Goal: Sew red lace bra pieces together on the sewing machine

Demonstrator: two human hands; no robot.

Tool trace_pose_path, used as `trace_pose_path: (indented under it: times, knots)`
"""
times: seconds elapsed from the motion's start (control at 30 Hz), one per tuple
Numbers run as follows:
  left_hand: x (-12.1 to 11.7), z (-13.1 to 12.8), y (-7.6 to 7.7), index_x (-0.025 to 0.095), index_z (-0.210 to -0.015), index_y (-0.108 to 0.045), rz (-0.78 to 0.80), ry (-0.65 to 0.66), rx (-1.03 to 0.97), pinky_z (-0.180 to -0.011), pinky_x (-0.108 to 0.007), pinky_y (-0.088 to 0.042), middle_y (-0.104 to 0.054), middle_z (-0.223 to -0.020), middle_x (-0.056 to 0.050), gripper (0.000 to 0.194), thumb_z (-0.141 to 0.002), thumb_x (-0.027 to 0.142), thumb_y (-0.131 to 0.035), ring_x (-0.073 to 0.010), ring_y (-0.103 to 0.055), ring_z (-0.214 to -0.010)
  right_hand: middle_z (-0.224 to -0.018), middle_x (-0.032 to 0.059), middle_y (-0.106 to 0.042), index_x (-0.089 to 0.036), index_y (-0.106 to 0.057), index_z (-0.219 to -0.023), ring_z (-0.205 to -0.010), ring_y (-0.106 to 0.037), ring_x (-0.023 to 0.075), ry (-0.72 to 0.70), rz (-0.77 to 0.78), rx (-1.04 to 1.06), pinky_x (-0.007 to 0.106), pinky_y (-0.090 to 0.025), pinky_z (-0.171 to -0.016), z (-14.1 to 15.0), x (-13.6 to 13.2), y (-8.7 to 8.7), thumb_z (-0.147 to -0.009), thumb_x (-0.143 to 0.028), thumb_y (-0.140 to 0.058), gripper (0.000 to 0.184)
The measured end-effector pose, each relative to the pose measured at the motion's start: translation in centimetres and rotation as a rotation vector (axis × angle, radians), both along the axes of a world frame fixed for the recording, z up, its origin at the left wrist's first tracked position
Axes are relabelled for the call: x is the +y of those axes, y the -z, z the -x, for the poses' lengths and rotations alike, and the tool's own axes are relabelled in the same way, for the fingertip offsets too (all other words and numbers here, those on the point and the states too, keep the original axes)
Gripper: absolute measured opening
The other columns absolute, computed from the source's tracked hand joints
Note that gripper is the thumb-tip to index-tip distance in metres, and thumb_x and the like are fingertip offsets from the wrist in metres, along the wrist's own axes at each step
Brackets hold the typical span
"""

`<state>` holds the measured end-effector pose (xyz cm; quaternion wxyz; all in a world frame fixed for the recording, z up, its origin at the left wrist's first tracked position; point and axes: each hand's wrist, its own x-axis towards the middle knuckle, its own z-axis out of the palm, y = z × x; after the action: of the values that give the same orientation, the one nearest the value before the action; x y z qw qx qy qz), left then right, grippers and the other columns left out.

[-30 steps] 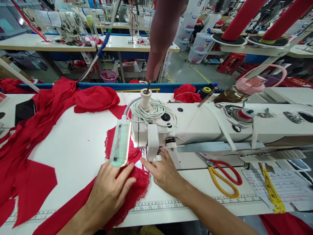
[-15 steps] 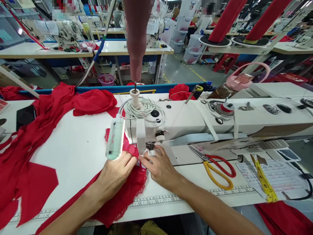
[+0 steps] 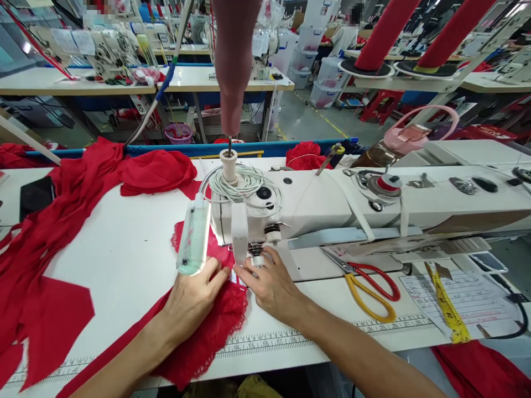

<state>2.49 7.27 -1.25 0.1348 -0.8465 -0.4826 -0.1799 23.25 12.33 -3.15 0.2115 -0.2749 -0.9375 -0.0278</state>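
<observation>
A piece of red fabric with a scalloped lace edge (image 3: 222, 320) runs under the head of a white sewing machine (image 3: 298, 193). My left hand (image 3: 197, 296) is closed on the fabric left of the needle area, its thumb and fingers bunched together. My right hand (image 3: 271, 284) grips the same fabric at its right side, fingers curled close to the presser foot, which is mostly hidden. Between the hands a small white strip with dark marks (image 3: 237, 276) shows on the fabric. A lit lamp (image 3: 194, 237) hangs just above my left fingers.
Scissors (image 3: 373, 290) with red and yellow handles lie to the right, by a written sheet (image 3: 481, 304) and a yellow measuring tape (image 3: 446, 304). Heaped red cloth (image 3: 78, 204) covers the left of the table. Red thread cones (image 3: 385, 33) stand at upper right.
My left hand and the lace beyond the machine head have shifted slightly left, partly with the camera's own small move. My right hand stays nearly where it was.
</observation>
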Motion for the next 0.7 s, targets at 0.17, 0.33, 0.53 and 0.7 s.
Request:
trace_pose_path:
  times: [0.17, 0.33, 0.53, 0.7]
  knots:
    - [-0.22, -0.30, -0.05, 0.012, -0.100, -0.066, -0.060, 0.008, 0.023, -0.094, -0.049, -0.039, -0.070, -0.087, -0.006, 0.023, -0.096, 0.002, -0.045, -0.0216, -0.062, -0.085, -0.089, 0.0053, -0.068, -0.018, -0.066, -0.118, -0.086, -0.053, 0.0226, -0.008, 0.012, 0.008, 0.045, -0.032, -0.100, -0.01, 0.03, 0.12, -0.081, 0.001, -0.053, 0.043]
    - [-0.08, -0.41, 0.39, 0.013, -0.105, -0.065, -0.075, -0.013, 0.005, -0.094, -0.050, -0.037, -0.069, -0.081, -0.004, 0.019, -0.097, 0.006, -0.049, -0.0186, -0.059, -0.074, -0.087, 0.0050, -0.067, -0.018, -0.067, -0.113, -0.085, -0.052, 0.0222, -0.010, 0.010, 0.024, 0.045, -0.032, -0.101, -0.01, 0.08, 0.12, -0.083, 0.000, -0.053, 0.038]
    - [0.03, -0.50, 0.73, 0.013, -0.105, -0.066, -0.050, -0.020, -0.079, -0.083, -0.040, -0.037, -0.069, -0.082, -0.004, 0.018, -0.099, 0.009, -0.050, -0.0169, -0.058, -0.075, -0.087, 0.0046, -0.067, -0.017, -0.068, -0.107, -0.085, -0.051, 0.0219, -0.010, 0.010, 0.037, 0.044, -0.031, -0.100, 0.09, 0.09, 0.05, -0.084, -0.001, -0.054, 0.031]
    - [-0.04, -0.65, 0.69, 0.014, -0.103, -0.067, -0.066, -0.021, -0.066, -0.075, -0.036, -0.036, -0.070, -0.084, -0.003, 0.020, -0.099, 0.008, -0.048, -0.0162, -0.058, -0.075, -0.087, 0.0047, -0.066, -0.018, -0.068, -0.101, -0.085, -0.051, 0.0220, -0.004, 0.016, 0.034, 0.044, -0.032, -0.099, 0.13, 0.07, 0.02, -0.086, -0.002, -0.054, 0.026]
